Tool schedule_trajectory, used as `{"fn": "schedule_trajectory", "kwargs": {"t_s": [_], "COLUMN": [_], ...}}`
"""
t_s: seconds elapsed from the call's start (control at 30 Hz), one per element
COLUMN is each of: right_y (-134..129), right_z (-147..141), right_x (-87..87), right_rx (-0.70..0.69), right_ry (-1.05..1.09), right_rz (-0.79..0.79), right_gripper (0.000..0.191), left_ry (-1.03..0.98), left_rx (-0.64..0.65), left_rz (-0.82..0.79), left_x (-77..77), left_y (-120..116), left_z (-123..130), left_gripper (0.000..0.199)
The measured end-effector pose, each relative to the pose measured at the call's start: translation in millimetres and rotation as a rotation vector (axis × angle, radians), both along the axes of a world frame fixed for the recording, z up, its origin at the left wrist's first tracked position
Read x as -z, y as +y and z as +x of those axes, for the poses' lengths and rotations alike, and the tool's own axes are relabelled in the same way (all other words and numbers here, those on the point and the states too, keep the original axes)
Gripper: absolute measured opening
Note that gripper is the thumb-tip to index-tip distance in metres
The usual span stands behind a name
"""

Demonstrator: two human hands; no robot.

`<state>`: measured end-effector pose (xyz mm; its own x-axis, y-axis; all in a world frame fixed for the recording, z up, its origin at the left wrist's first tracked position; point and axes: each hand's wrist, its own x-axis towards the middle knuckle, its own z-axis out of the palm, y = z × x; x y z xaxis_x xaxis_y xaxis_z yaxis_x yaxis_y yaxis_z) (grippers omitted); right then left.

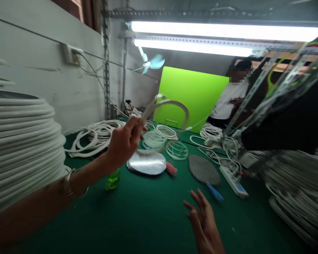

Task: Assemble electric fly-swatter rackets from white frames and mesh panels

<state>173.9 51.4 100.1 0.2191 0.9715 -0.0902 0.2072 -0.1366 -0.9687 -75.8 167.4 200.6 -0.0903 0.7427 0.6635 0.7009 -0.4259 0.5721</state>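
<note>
Green work table under bright tube lights. Left hand pinches thin white plastic ring up in air, above table. Right hand spread wide, empty, near gray round mesh disc. Tall white ring stack stands at left.

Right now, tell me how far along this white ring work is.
Looks done: the tall stack of white rings at the left. In hand: one white ring pinched in the left hand, while the open right hand holds nothing. Seemingly left: the loose white coils on the green mat, and the silver disc pile.
</note>
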Motion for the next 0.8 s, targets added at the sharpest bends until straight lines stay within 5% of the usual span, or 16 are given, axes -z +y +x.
{"fn": "schedule_trajectory", "kwargs": {"t_s": [0.07, 0.17, 0.3, 0.43, 0.5, 0.6, 0.7, 0.8], "right_y": [-3, -20, -42, -49, -55, -71, -90, -99], "right_z": [-4, 8, 57, 105, 111, 99, 74, 50], "right_x": [-12.6, -18.2, 12.4, 58.7, 76.2, 93.4, 104.1, 110.7], "right_rx": [0.069, 0.196, 0.280, 0.198, 0.160, 0.197, 0.209, 0.051], "right_ry": [-0.032, -0.079, -0.143, -0.269, -0.387, -0.677, -0.959, -1.128], "right_rz": [0.057, -0.042, -0.204, -0.363, -0.430, -0.309, -0.102, -0.081], "right_gripper": [0.083, 0.082, 0.074, 0.075, 0.083, 0.101, 0.098, 0.079], "left_ry": [-0.160, -0.415, -0.415, -0.097, 0.180, 0.488, 0.562, 0.658], "left_rx": [0.357, 0.570, 0.452, 0.232, 0.014, -0.216, -0.100, 0.209], "left_rz": [-0.233, -0.544, -0.820, -1.026, -0.972, -0.611, -0.273, -0.294], "left_x": [4.8, 35.6, 101.0, 151.6, 165.9, 177.1, 183.5, 191.4], "left_y": [-45, -84, -84, -75, -78, -93, -113, -130], "left_z": [36, 56, 34, 1, -8, -9, 2, 24], "left_gripper": [0.032, 0.034, 0.046, 0.046, 0.045, 0.051, 0.055, 0.062]}}
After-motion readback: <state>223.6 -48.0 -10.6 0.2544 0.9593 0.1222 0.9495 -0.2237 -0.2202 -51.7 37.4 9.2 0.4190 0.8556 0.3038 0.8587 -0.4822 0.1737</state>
